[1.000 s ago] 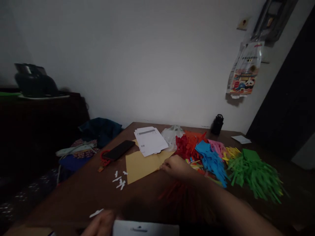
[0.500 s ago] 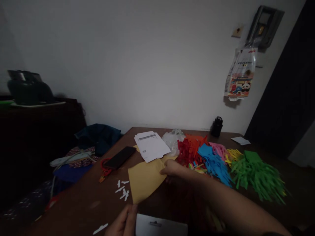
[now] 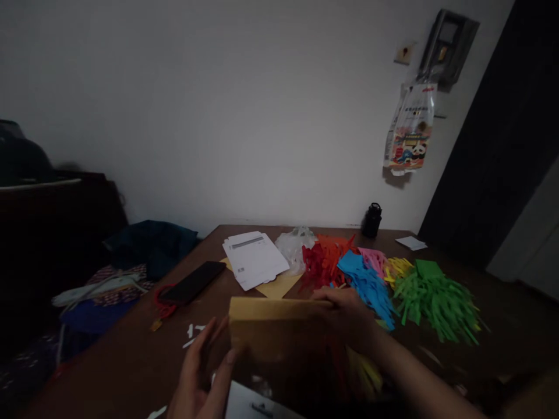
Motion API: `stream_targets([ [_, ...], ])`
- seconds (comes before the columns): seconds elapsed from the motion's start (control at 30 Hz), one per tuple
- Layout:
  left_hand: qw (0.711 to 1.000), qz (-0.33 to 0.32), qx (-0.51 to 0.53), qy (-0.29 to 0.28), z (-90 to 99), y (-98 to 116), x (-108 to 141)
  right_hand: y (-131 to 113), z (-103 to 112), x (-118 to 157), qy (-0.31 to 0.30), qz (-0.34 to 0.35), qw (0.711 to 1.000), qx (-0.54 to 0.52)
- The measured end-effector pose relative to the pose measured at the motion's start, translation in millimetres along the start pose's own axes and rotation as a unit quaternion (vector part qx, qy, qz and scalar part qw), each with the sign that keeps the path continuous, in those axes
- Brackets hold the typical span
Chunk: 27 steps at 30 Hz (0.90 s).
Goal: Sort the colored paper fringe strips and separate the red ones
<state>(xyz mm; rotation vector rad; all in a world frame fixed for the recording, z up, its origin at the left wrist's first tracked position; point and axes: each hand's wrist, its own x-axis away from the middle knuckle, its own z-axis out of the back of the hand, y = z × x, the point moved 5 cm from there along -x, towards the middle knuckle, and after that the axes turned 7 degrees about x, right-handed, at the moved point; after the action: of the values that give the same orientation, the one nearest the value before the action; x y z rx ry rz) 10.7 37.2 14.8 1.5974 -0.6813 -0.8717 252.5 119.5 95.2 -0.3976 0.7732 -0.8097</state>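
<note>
A yellow-brown sheet of paper (image 3: 271,311) is raised off the table and seen at a steep tilt, with a lighter band along its top. My right hand (image 3: 345,314) grips its right end, fingers closed over the upper edge. At the sheet's left edge is my left hand (image 3: 198,375), thumb and fingers spread apart, the thumb tip near the lower corner. Below the sheet, a white card with a hanging slot (image 3: 257,404) shows at the bottom of the view. Yellow strips (image 3: 367,372) lie under my right forearm.
White printed sheets (image 3: 255,259) rest on more yellow paper (image 3: 279,287). A black phone (image 3: 194,282) and red-handled scissors (image 3: 163,299) lie left. Fringed paper in red (image 3: 315,265), blue (image 3: 367,285) and green (image 3: 437,302) spreads right. A clear plastic bag (image 3: 296,247) and black jar-like object (image 3: 372,220) stand behind.
My right hand has drawn the yellow-brown sheet off the pile toward me and tilted it up. My left hand's fingers have spread beside its left edge. The view has shifted slightly right.
</note>
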Motion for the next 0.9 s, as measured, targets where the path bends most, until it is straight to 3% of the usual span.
stream_targets([
  [0.17, 0.975, 0.147, 0.153, -0.072, -14.6, -9.8, 1.3, 1.9, -9.8, 13.9, -0.034, 0.011, 0.999, -0.039],
  [0.27, 0.958, 0.178, 0.208, -0.081, -16.0, -16.3, 3.3, 8.3, -11.2, 14.7, -0.033, -0.014, 0.997, -0.063],
  [0.4, 0.957, 0.171, 0.219, -0.081, -15.7, -14.9, 6.4, 16.9, -12.0, 13.9, -0.040, -0.037, 0.997, -0.062],
  [0.47, 0.961, 0.168, 0.204, -0.078, -15.2, -13.1, 8.3, 14.7, -8.6, 13.6, -0.010, -0.011, 0.999, -0.033],
  [0.63, 0.978, 0.136, 0.140, -0.072, -17.4, -9.6, 15.6, -22.4, -1.9, 19.8, 0.082, 0.134, 0.986, 0.060],
  [0.77, 0.987, 0.092, 0.103, -0.081, -24.0, -6.7, 20.9, -50.0, -15.7, 21.8, 0.072, 0.179, 0.972, 0.136],
  [0.9, 0.987, 0.087, 0.070, -0.112, -29.1, -4.7, 22.7, -53.5, -32.7, 18.6, 0.060, 0.189, 0.971, 0.131],
])
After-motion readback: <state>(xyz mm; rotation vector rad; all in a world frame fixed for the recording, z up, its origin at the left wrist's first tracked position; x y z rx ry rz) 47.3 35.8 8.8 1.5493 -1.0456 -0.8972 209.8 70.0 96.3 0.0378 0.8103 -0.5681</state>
